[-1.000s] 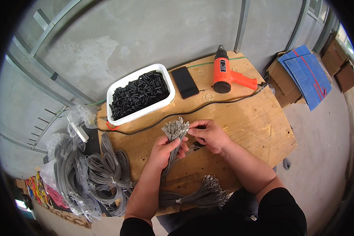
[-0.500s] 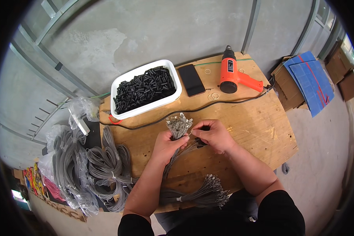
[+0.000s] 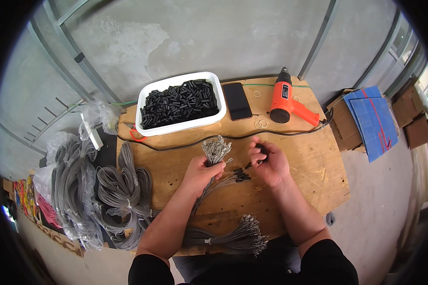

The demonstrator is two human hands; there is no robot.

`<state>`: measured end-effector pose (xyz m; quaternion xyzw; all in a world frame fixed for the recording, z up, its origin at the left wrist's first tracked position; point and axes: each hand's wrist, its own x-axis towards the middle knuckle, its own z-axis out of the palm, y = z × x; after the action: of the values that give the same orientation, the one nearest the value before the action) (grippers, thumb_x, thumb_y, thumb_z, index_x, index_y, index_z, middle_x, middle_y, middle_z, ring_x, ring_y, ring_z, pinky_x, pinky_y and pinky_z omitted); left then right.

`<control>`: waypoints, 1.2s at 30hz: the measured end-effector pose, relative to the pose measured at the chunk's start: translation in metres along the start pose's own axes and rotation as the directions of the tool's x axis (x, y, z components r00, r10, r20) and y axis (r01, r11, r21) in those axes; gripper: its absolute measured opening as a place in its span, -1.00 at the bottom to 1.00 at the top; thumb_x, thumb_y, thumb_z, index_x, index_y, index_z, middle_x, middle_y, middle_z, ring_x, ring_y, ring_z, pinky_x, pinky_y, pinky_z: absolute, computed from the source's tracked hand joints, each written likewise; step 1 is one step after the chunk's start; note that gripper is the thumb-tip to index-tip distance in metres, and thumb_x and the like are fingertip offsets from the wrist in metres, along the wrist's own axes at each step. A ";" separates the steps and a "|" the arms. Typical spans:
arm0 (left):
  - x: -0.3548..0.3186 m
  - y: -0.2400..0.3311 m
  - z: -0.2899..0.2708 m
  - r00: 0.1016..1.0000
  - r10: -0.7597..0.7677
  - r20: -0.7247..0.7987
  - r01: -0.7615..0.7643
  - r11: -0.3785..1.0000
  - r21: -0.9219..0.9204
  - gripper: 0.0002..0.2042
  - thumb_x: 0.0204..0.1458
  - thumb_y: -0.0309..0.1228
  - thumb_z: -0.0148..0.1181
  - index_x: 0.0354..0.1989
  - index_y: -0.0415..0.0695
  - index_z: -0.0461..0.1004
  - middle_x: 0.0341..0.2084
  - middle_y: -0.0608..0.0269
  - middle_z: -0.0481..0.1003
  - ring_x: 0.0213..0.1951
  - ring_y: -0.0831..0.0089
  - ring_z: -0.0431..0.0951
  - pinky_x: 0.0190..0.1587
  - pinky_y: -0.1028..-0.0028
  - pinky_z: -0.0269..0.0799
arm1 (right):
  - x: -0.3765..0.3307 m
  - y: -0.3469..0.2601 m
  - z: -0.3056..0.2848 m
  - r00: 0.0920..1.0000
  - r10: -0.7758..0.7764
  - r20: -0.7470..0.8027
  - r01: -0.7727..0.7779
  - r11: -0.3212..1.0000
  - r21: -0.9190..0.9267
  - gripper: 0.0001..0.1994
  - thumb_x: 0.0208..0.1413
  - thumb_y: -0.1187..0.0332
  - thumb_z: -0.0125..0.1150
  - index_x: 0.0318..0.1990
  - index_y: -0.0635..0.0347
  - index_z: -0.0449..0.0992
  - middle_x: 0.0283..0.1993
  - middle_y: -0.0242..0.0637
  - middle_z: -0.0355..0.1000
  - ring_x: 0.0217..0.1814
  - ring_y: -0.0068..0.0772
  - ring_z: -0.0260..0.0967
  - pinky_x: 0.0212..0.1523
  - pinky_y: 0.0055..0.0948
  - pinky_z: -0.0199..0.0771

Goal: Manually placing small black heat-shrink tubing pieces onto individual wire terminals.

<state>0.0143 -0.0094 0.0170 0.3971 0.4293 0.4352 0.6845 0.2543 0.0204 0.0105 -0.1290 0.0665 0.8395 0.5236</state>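
Watching the left hand [image 3: 200, 172]: it's clamped around a bundle of grey wires [image 3: 213, 159], metal-tipped ends fanned up above the fist, tails running down toward the table edge. Right hand [image 3: 270, 164] sits apart from it, pinching something small and dark between fingertips, probably a black sleeve, but too small for me to confirm. A few wires with black ends [image 3: 238, 176] lie on the wooden table [image 3: 290, 199] between the two hands.

Risks as I see them:
- Bundle ends are splayed. If the fist loosens, the wires could slide out and mix with the black-ended ones just beside it, so the two lots get hard to tell apart.
- The pinched piece is tiny. A slip likely drops it onto the board or off the near edge.
- Black cord [image 3: 185, 145] crosses the table just beyond the bundle tips. A snag there could tug the orange heat gun [image 3: 285, 102], which lies near the far edge.
- White tray [image 3: 179, 127] of black sleeves sits beyond that cord. Reaching over means crossing it, so a sleeve or forearm could catch it.
- Phone [image 3: 237, 100] lies between tray and heat gun, close to the nozzle side. I can't tell whether the gun is hot.
- Second tied bundle [image 3: 233, 235] sits at the near edge by the body. An elbow could knock it off.
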 end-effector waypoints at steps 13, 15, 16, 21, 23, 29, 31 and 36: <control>-0.001 0.001 -0.001 1.000 0.007 0.014 -0.008 0.999 0.039 -0.92 0.07 -0.53 0.24 -0.31 -0.25 0.49 -0.54 0.32 0.45 -0.50 0.56 0.41 -0.40 0.51 0.31 | 0.000 -0.009 0.004 0.998 -0.069 0.010 0.068 0.941 -0.332 -0.84 0.35 0.39 -0.03 -0.03 0.24 0.41 -0.24 -0.25 0.38 -0.44 -0.56 0.17 -0.56 -0.67 0.17; -0.001 0.002 -0.001 1.000 0.011 0.009 -0.011 0.999 0.037 -0.92 0.07 -0.52 0.24 -0.31 -0.24 0.49 -0.54 0.33 0.45 -0.51 0.57 0.41 -0.41 0.51 0.30 | 0.001 -0.003 0.005 0.997 -0.072 0.020 0.074 0.919 -0.388 -0.84 0.33 0.43 0.02 -0.02 0.24 0.41 -0.24 -0.26 0.38 -0.43 -0.57 0.18 -0.55 -0.67 0.17; 0.000 0.001 -0.002 1.000 0.018 0.018 -0.019 0.999 0.033 -0.92 0.09 -0.51 0.25 -0.32 -0.24 0.49 -0.55 0.34 0.45 -0.53 0.59 0.39 -0.43 0.52 0.28 | 0.001 0.000 0.005 0.997 -0.078 0.029 0.083 0.894 -0.440 -0.84 0.30 0.46 0.06 -0.01 0.23 0.42 -0.23 -0.27 0.39 -0.42 -0.57 0.19 -0.54 -0.67 0.17; 0.001 -0.003 -0.006 0.999 0.037 0.024 -0.037 0.999 0.009 -0.92 0.10 -0.49 0.26 -0.31 -0.23 0.50 -0.56 0.37 0.44 -0.55 0.62 0.37 -0.46 0.54 0.26 | -0.004 0.011 0.013 0.998 -0.059 -0.001 0.050 0.847 -0.529 -0.82 0.26 0.50 0.11 0.00 0.21 0.45 -0.21 -0.24 0.44 -0.40 -0.57 0.22 -0.53 -0.68 0.17; 0.001 -0.003 -0.005 0.999 0.041 0.034 -0.042 0.999 0.025 -0.91 0.10 -0.49 0.26 -0.30 -0.23 0.50 -0.56 0.38 0.44 -0.55 0.63 0.36 -0.47 0.54 0.25 | -0.003 0.007 0.007 1.000 0.008 0.030 0.008 0.877 -0.480 -0.83 0.24 0.50 0.15 -0.04 0.23 0.48 -0.24 -0.25 0.46 -0.42 -0.59 0.22 -0.54 -0.68 0.17; -0.002 0.001 -0.001 0.999 0.042 0.001 -0.042 0.998 0.037 -0.96 0.09 -0.54 0.22 -0.35 -0.23 0.50 -0.59 0.39 0.42 -0.55 0.62 0.36 -0.45 0.53 0.24 | -0.005 0.018 0.012 1.000 -0.008 0.014 0.015 0.829 -0.560 -0.87 0.20 0.48 0.21 -0.12 0.27 0.52 -0.30 -0.29 0.47 -0.45 -0.63 0.24 -0.59 -0.71 0.13; -0.002 0.002 0.000 0.999 0.044 0.002 -0.045 0.998 0.037 -0.96 0.09 -0.54 0.22 -0.36 -0.23 0.50 -0.59 0.40 0.42 -0.56 0.62 0.35 -0.46 0.53 0.23 | -0.007 0.021 0.013 1.000 -0.009 -0.003 0.005 0.777 -0.629 -0.86 0.20 0.47 0.22 -0.11 0.26 0.52 -0.32 -0.31 0.47 -0.48 -0.64 0.23 -0.60 -0.71 0.12; -0.001 0.001 -0.002 0.999 0.039 -0.004 -0.039 0.999 0.036 -0.96 0.09 -0.53 0.23 -0.36 -0.22 0.51 -0.61 0.41 0.41 -0.57 0.63 0.35 -0.47 0.53 0.21 | -0.011 0.027 0.017 0.999 -0.030 -0.025 -0.001 0.633 -0.775 -0.88 0.21 0.45 0.23 -0.13 0.24 0.51 -0.36 -0.34 0.47 -0.53 -0.64 0.21 -0.62 -0.71 0.10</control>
<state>0.0118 -0.0100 0.0173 0.4166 0.4308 0.4415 0.6678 0.2323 0.0038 0.0297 -0.3563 -0.2914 0.7804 0.4232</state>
